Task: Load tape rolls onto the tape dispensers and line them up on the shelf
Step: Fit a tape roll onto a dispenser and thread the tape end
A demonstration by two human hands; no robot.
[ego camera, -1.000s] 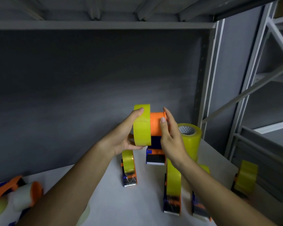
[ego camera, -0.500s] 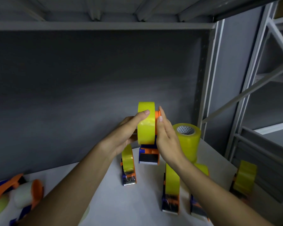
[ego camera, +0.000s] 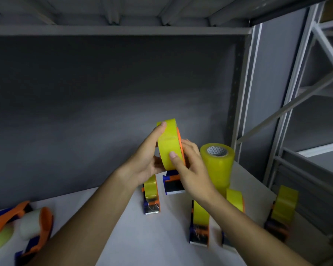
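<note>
In the middle of the frame, my left hand (ego camera: 146, 162) and right hand (ego camera: 190, 169) wrap fingers around the yellow tape roll (ego camera: 169, 144), standing on edge on its dispenser (ego camera: 173, 184).

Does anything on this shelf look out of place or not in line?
Yes. At the far left, an orange dispenser and another with a pale roll lie tipped over, away from the upright row. A tall stack of yellow rolls stands loose. Nothing looks damaged or spilled.
</note>
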